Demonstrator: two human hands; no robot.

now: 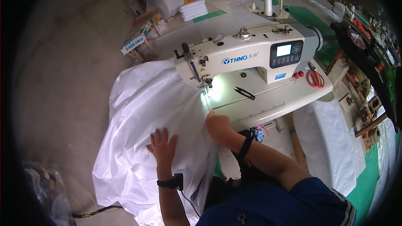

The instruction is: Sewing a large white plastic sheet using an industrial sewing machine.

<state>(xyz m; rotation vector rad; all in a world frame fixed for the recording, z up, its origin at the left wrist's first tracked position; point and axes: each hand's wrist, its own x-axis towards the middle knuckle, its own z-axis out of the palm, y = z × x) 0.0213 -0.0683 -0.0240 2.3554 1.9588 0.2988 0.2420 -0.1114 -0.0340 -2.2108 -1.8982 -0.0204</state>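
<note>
A large sheet of shiny white fabric (138, 100) spreads over the left of the sewing table and hangs down toward me. Its right edge runs under the needle area of a white industrial sewing machine (238, 52), where a lamp glows. My left hand (163, 145) lies flat on the fabric with its fingers spread. At the fabric's edge, just in front of the needle, my right hand (218, 129) is closed in a pinch on it. The needle tip and presser foot are too small to make out clearly.
Black thread snips (244, 93) and red-handled scissors (315, 79) lie on the white table (268, 104). A white thread cone (268, 4) stands behind the machine. White material (328, 138) hangs at the right. A clear bag (48, 188) sits on the floor at lower left.
</note>
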